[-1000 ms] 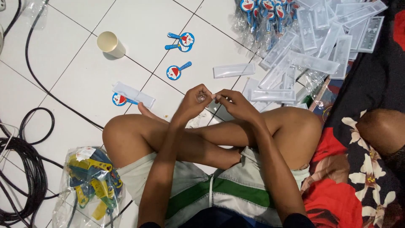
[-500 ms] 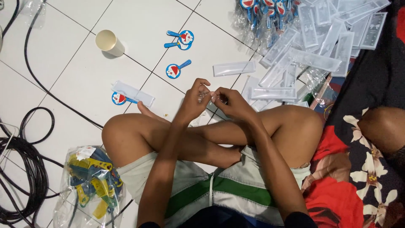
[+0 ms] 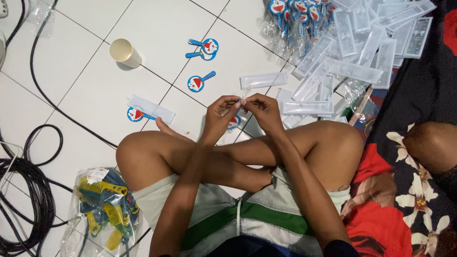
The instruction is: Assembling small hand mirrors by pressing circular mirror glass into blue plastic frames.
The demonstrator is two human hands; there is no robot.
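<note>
Two hands — left hand (image 3: 220, 114) and right hand (image 3: 263, 110) — are pinching a small clear sleeve (image 3: 243, 99) between closed fingertips above the tiled floor (image 3: 76, 90).

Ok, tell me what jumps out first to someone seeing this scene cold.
At the centre, the left hand and right hand meet above crossed bare legs, pinching a small clear plastic sleeve between the fingertips. A heap of clear sleeves fills the upper right of the white tiled floor, with blue round-headed cartoon pieces scattered nearby. Black cables coil at the left edge.
</note>
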